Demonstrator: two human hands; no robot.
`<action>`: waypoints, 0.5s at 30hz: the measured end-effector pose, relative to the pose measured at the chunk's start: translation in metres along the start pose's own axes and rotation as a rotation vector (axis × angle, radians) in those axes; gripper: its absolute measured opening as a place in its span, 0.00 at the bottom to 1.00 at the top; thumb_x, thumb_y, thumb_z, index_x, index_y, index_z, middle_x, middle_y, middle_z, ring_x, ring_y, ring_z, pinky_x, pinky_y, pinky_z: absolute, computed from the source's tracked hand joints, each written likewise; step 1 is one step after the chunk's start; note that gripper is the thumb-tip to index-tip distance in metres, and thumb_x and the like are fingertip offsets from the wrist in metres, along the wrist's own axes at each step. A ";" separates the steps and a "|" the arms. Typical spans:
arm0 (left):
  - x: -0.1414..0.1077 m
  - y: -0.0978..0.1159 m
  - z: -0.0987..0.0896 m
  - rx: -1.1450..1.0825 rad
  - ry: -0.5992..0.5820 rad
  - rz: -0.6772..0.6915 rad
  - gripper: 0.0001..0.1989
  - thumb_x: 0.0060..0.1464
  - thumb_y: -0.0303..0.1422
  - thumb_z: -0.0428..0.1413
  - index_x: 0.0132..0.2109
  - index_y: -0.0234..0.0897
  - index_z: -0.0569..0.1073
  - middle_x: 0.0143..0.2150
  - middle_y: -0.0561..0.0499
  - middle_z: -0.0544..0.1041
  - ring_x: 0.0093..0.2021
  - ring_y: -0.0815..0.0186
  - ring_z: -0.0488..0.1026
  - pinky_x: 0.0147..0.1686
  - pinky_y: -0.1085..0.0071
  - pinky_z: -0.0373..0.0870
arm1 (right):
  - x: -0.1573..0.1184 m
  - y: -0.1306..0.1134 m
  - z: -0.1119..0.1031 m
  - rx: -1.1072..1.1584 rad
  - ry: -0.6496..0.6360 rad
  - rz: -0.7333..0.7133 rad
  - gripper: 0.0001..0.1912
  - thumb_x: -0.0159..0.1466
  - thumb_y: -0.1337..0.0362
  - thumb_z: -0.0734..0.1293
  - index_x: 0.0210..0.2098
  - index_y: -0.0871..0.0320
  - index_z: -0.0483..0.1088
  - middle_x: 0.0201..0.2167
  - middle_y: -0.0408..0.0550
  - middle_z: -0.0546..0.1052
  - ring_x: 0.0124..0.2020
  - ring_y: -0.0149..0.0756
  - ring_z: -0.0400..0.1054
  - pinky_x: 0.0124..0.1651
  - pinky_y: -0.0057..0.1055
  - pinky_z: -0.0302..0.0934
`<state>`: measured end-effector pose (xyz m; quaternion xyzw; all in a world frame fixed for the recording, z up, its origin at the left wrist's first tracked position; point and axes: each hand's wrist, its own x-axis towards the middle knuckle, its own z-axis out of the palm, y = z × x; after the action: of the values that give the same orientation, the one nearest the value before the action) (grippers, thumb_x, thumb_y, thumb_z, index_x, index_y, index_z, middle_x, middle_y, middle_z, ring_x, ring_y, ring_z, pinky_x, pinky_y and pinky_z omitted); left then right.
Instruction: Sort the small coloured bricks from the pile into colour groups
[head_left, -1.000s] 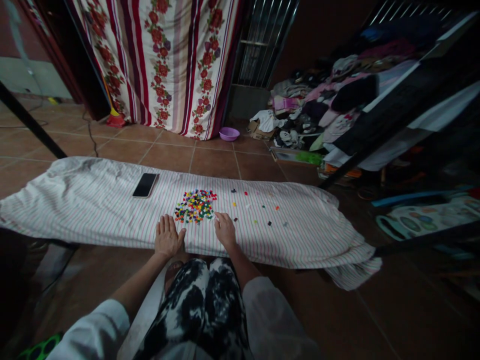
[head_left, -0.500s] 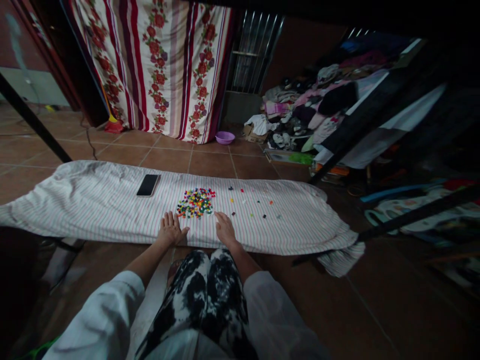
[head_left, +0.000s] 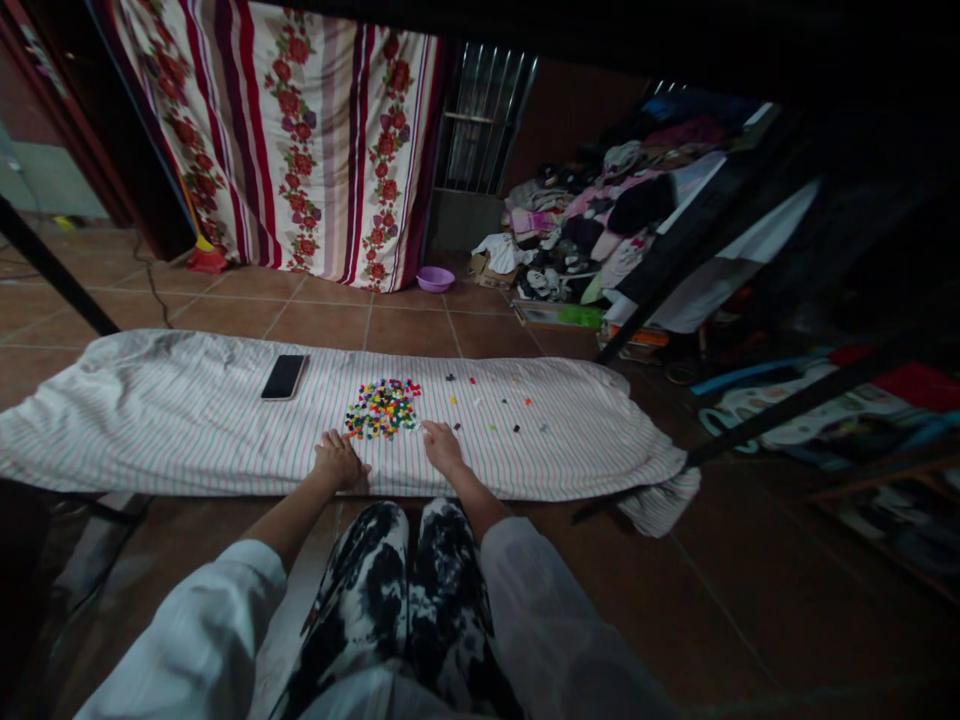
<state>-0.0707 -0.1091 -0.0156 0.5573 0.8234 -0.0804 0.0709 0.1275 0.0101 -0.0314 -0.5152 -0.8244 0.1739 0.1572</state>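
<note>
- Loose heap of tiny multicoloured pcs, prob. hard plastic (head_left: 382, 408): just beyond & btw L grip (head_left: 337, 460) and R grip (head_left: 442, 447), spread flat on low worktop w/ white cloth cover, thin pink & green stripes (head_left: 202, 430).
- R grip, bare hand: by near R edge of heap, fingers bent, tips close tog.; can't tell if pinched on tiny whitish pc (head_left: 419, 428) or only just beside it.
- L grip, bare hand: by near L corner of heap, fingers curled down at near edge of worktop; can't tell if holding anything.
- R of R grip, set apart in rough rows: single pcs, incl. yellow pc (head_left: 453, 400), red pc (head_left: 472, 380), black pc (head_left: 517, 428), orange pc (head_left: 528, 402).
- Beyond L grip & to its L: flat phone w/ black screen, pale rim (head_left: 283, 377).
- Handling, judging by looks: v. light, stiff, prob. slick, not fragile; easy to flick off or lose in cloth folds. Best held singly, by opposite side edges, btw thumb & forefinger tips, w/ little pressure.
- Far beyond both grips, on brown tiled floor (head_left: 405, 325): round lilac basin (head_left: 435, 279).
</note>
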 end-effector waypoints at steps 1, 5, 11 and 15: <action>0.001 0.002 -0.002 0.003 -0.019 -0.010 0.44 0.54 0.52 0.47 0.64 0.14 0.56 0.65 0.18 0.54 0.65 0.33 0.52 0.54 0.47 0.60 | 0.002 -0.001 -0.001 -0.010 -0.006 0.002 0.20 0.66 0.70 0.58 0.54 0.55 0.70 0.47 0.51 0.75 0.48 0.34 0.69 0.53 0.28 0.60; 0.002 0.009 -0.009 0.018 -0.078 -0.039 0.46 0.54 0.52 0.46 0.65 0.13 0.54 0.66 0.17 0.52 0.66 0.32 0.50 0.54 0.46 0.59 | 0.011 -0.006 -0.003 -0.040 -0.054 0.013 0.19 0.66 0.68 0.59 0.55 0.53 0.70 0.47 0.50 0.74 0.47 0.33 0.70 0.51 0.27 0.60; 0.011 0.019 -0.014 0.028 -0.169 -0.070 0.48 0.51 0.56 0.45 0.64 0.17 0.58 0.65 0.19 0.55 0.66 0.30 0.49 0.54 0.43 0.60 | 0.017 -0.012 -0.008 -0.059 -0.138 0.060 0.19 0.67 0.65 0.59 0.56 0.50 0.69 0.50 0.47 0.73 0.50 0.32 0.68 0.51 0.25 0.58; 0.019 0.025 -0.014 0.028 -0.175 -0.075 0.47 0.50 0.57 0.46 0.63 0.18 0.61 0.63 0.17 0.57 0.64 0.24 0.50 0.47 0.39 0.63 | 0.013 -0.012 -0.010 -0.066 -0.115 0.064 0.18 0.67 0.63 0.59 0.55 0.48 0.69 0.50 0.46 0.72 0.50 0.33 0.67 0.50 0.26 0.58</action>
<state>-0.0552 -0.0797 -0.0071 0.5179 0.8330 -0.1428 0.1318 0.1170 0.0188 -0.0162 -0.5355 -0.8204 0.1807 0.0870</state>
